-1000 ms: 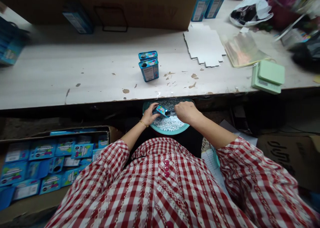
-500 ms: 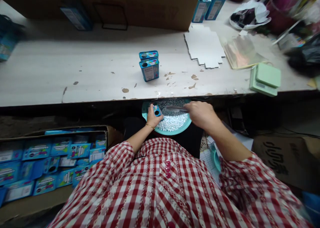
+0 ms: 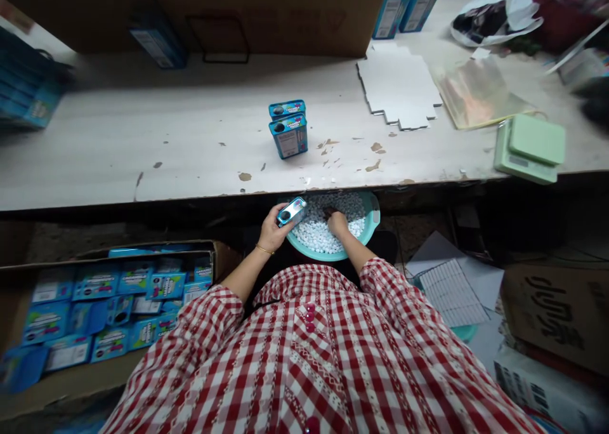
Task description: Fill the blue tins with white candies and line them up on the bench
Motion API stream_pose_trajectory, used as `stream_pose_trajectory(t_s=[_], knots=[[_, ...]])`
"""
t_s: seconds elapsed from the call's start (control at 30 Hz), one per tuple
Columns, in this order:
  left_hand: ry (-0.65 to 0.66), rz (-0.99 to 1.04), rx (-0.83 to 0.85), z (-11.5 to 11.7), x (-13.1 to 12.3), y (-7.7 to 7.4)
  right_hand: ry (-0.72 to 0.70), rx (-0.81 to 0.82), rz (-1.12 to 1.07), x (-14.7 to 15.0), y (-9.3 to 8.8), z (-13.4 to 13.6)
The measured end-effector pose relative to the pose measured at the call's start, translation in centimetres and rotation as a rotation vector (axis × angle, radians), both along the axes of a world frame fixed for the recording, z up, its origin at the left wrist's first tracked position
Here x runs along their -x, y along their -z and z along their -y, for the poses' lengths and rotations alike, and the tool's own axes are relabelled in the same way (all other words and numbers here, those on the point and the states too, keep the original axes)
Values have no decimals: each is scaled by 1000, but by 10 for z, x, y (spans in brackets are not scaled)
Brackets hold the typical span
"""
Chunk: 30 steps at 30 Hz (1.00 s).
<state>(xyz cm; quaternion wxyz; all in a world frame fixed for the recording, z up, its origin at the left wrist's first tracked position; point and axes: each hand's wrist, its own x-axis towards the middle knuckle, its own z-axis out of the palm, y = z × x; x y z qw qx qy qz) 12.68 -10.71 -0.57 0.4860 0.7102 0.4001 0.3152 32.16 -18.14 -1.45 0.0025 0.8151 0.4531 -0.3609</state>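
Over a teal basin (image 3: pixel 333 254) at the person's lap, both hands stay just above or in a heap of white pellets (image 3: pixel 316 232). The left hand (image 3: pixel 273 229) curls its fingers and thumb around a blue tin (image 3: pixel 292 212), holding it at the near edge of the basin, above the pellets. The tin's long axis lies almost level, rising toward its right end, which points across the basin at the other hand. A round dark opening shows on its upturned face, near the lower left end. The right hand (image 3: pixel 338 223) is bunched, with its fingers pushed down among the pellets and apart from the tin. A small dark bit shows at the fingertips, but what it is, or whether they pinch it, cannot be told.

Beyond the basin runs a scuffed white counter (image 3: pixel 143 136). Two more tins (image 3: pixel 288 129) stand upright on it, one just behind the other. To their right lie a flat white card blank (image 3: pixel 398 88), a clear plastic bag (image 3: pixel 480 92) and a green scale (image 3: pixel 529 148). At lower left, an open cardboard box (image 3: pixel 215 256) holds blue cartons (image 3: pixel 98 283). A gold bangle (image 3: pixel 264 250) circles the left wrist, and red-and-white checked sleeves (image 3: pixel 204 313) cover the arms.
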Motion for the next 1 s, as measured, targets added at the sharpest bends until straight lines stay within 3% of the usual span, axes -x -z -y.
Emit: stream_pose_trajectory(t_s=[0.1,0.2,0.43,0.57,0.73,0.83,1.0], knots=[[-72,8,56,-5,10,2,28,-143,-98,-10,3,-1],[-53,35,74,-9,14,0,44,-221,-162,-31,-4,13],[19,-7,-3,-2,-7,-4,162,-380,-246,-68,-55,52],[140,-72,-68,6,-26,-4,-25,-388,-120,-65,-96,49],[249,-157,-149,12,-38,-5,-298,-132,241,-38,-145,28],[259,-194,-176,13,-41,-3,-423,-35,376,-16,-166,14],[261,-191,-185,12,-42,-1,-543,-67,428,2,-190,4]])
